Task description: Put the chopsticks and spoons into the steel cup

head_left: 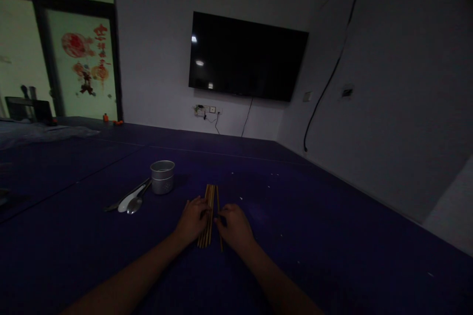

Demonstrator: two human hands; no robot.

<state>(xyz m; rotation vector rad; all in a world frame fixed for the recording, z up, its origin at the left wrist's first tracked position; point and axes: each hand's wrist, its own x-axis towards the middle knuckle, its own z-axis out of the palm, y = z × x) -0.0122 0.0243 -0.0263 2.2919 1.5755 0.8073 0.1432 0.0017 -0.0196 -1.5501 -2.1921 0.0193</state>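
Observation:
Several light-brown chopsticks [209, 234] lie side by side on the dark purple-blue tabletop [266, 266]. My left hand [194, 217] is closed at their left side, its fingers and thumb against them partway along. A single chopstick [220, 243] lies a little apart to the right, roughly parallel to the others. My right hand [234, 226] pinches it near the middle between thumb and fingers. Both hands partly cover the sticks, and the dim light hides the exact finger contact.
Left of my hands stands a silver metal cup [162, 179]. Beside it lie a white spoon [130, 199], a metal spoon [135, 204] and another dark, slim utensil. Small white scraps dot the surface at right. Clear plastic sheeting [44, 133] lies far left; a television [247, 56] hangs on the wall.

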